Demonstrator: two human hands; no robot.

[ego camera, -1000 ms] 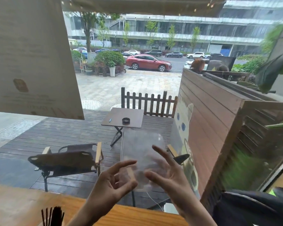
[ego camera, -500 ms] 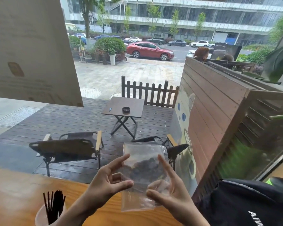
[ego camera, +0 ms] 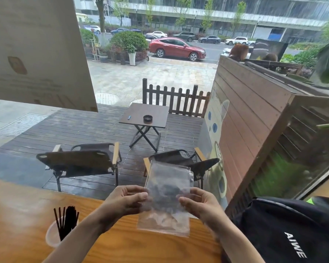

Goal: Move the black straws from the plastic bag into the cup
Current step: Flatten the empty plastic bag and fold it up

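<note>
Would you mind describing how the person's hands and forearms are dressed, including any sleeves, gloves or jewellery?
Both the left hand and the right hand are bare, with no gloves, and no rings or watch can be seen. The forearms are uncovered as far as the bottom edge of the picture, so no sleeve shows. Nails look short and plain.

plastic bag [ego camera: 167, 196]: clear, see-through, with a dark blur behind it, perhaps the chair outside
straws [ego camera: 66, 223]: black
cup [ego camera: 52, 236]: pale, translucent white
counter [ego camera: 141, 245]: orange-brown wood grain
backpack [ego camera: 285, 230]: black, white lettering
</note>
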